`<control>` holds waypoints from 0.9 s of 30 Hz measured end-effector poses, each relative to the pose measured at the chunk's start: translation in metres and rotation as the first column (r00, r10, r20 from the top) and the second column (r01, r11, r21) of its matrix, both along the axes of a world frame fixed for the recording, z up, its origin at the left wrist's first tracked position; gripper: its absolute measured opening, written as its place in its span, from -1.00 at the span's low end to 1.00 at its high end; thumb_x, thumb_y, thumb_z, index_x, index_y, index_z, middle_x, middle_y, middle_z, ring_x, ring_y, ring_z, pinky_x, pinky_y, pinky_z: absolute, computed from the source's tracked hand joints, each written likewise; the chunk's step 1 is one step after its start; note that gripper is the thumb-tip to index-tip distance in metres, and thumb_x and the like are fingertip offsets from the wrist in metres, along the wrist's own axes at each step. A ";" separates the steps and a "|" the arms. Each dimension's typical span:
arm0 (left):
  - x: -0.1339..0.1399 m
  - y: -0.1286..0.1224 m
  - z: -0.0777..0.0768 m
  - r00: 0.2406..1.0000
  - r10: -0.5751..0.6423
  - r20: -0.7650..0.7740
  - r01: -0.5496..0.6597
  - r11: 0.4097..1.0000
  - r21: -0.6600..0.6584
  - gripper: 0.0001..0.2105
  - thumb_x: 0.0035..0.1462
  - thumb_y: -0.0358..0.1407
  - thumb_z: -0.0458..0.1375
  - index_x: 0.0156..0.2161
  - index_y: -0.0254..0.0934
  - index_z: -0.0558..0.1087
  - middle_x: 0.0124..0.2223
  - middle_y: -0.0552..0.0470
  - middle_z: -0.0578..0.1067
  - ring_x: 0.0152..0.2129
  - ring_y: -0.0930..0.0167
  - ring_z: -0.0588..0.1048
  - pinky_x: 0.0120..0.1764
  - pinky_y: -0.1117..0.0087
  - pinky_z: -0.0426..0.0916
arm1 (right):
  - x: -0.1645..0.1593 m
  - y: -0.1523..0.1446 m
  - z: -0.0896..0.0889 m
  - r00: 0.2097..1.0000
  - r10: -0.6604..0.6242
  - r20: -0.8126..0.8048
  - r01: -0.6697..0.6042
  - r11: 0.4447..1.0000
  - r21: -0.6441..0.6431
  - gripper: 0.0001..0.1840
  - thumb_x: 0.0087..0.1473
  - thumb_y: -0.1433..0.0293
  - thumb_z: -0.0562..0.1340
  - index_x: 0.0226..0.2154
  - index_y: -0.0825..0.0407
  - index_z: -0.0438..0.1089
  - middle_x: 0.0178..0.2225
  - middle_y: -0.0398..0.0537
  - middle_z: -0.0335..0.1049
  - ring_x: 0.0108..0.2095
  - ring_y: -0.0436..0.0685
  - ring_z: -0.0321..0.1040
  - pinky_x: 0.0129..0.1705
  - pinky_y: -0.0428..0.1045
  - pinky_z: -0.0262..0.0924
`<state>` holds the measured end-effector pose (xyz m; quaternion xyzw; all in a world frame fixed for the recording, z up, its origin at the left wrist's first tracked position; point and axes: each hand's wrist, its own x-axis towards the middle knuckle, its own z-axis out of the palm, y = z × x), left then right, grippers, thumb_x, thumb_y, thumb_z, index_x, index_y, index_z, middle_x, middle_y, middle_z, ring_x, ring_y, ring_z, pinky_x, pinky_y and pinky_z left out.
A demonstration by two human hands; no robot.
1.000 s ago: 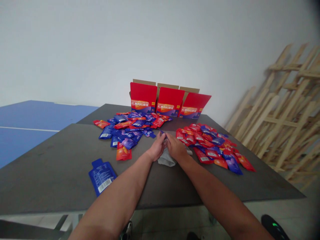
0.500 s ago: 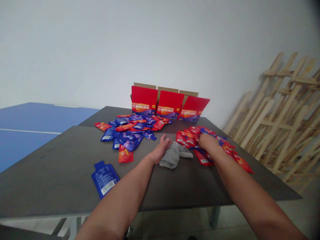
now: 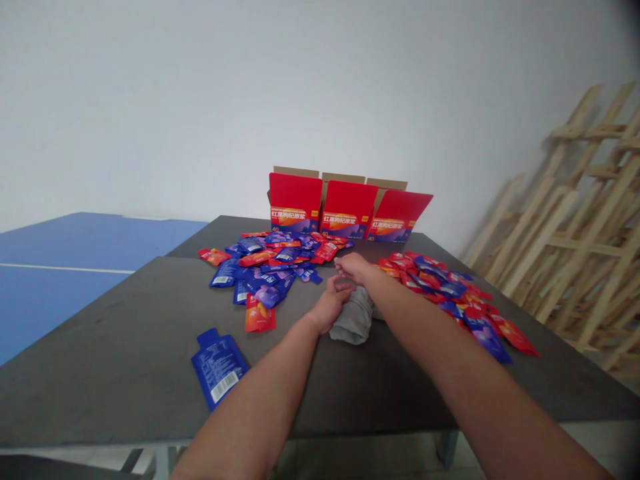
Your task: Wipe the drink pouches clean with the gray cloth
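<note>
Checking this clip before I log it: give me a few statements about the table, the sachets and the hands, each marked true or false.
1. Three red cartons stand open at the far edge of the dark table. True.
2. The grey cloth lies on the floor. False: it lies on the table, beside the left hand.
3. One blue sachet lies alone near the front edge, apart from the piles. True.
4. The right hand is inside one of the cartons. False: it is over the table, between the left pile and the right pile.
5. Both piles hold only blue sachets. False: each mixes red and blue ones.
</note>
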<state>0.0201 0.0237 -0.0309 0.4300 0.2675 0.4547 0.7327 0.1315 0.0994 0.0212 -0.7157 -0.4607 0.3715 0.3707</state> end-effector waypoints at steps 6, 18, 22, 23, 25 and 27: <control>0.001 0.001 -0.002 0.999 0.032 -0.015 -0.032 0.999 -0.038 -0.51 -0.04 -0.50 0.18 0.02 -0.25 0.18 -0.10 -0.10 0.43 -0.26 0.42 0.46 -0.19 0.40 0.28 | -0.021 0.041 -0.014 0.956 -0.112 -0.271 0.075 0.987 -0.144 -0.63 0.20 0.24 0.18 0.01 0.08 0.29 -0.02 0.02 0.32 -0.11 0.13 0.36 -0.11 0.13 0.34; -0.001 0.001 0.002 0.999 0.031 -0.014 -0.031 0.997 -0.071 -0.51 0.00 -0.46 0.17 0.05 -0.22 0.15 -0.10 -0.10 0.44 -0.22 0.40 0.49 -0.16 0.40 0.29 | 0.009 0.001 0.005 0.900 -0.010 -0.436 0.011 1.000 0.000 -0.77 0.13 0.47 0.06 -0.54 0.05 0.18 -0.73 -0.34 -0.09 -0.72 -0.11 -0.11 -0.67 -0.18 -0.12; -0.006 0.006 0.007 0.996 0.011 0.086 0.005 0.982 -0.188 -0.73 0.14 -0.32 0.08 -0.04 -0.23 0.21 -0.24 -0.04 0.45 -0.31 0.41 0.52 -0.25 0.44 0.33 | 0.025 -0.049 0.014 0.932 0.087 -0.352 -0.028 0.985 0.171 -0.81 0.08 0.40 0.07 -0.54 0.02 0.18 -0.70 -0.30 0.03 -0.66 -0.06 0.01 -0.59 -0.15 -0.05; -0.008 0.008 0.009 0.993 -0.007 0.119 0.034 0.975 -0.220 -0.79 0.18 -0.25 0.03 -0.09 -0.25 0.24 -0.26 -0.05 0.45 -0.35 0.41 0.52 -0.29 0.45 0.34 | 0.029 -0.063 0.014 0.960 0.112 -0.256 -0.049 0.970 0.238 -0.83 0.09 0.37 0.09 -0.52 0.02 0.21 -0.67 -0.27 0.10 -0.63 -0.04 0.05 -0.56 -0.13 -0.02; -0.014 0.011 0.012 0.985 -0.043 0.166 0.085 0.963 -0.256 -0.77 0.24 -0.17 -0.05 -0.19 -0.31 0.29 -0.33 -0.07 0.45 -0.45 0.42 0.52 -0.41 0.47 0.33 | 0.035 -0.088 0.011 0.971 0.119 0.208 -0.201 0.878 0.434 -0.81 0.12 0.33 0.09 -0.48 0.01 0.26 -0.59 -0.22 0.23 -0.53 0.00 0.15 -0.45 -0.10 0.06; -0.021 0.012 0.016 0.973 -0.115 0.201 0.169 0.946 -0.276 -0.66 0.26 -0.10 -0.10 -0.22 -0.36 0.33 -0.35 -0.11 0.47 -0.50 0.41 0.51 -0.48 0.48 0.33 | 0.041 -0.107 0.004 0.819 0.014 0.574 -0.371 0.776 0.510 -0.77 0.18 0.32 0.05 -0.43 0.02 0.33 -0.46 -0.11 0.33 -0.40 0.07 0.24 -0.30 -0.06 0.12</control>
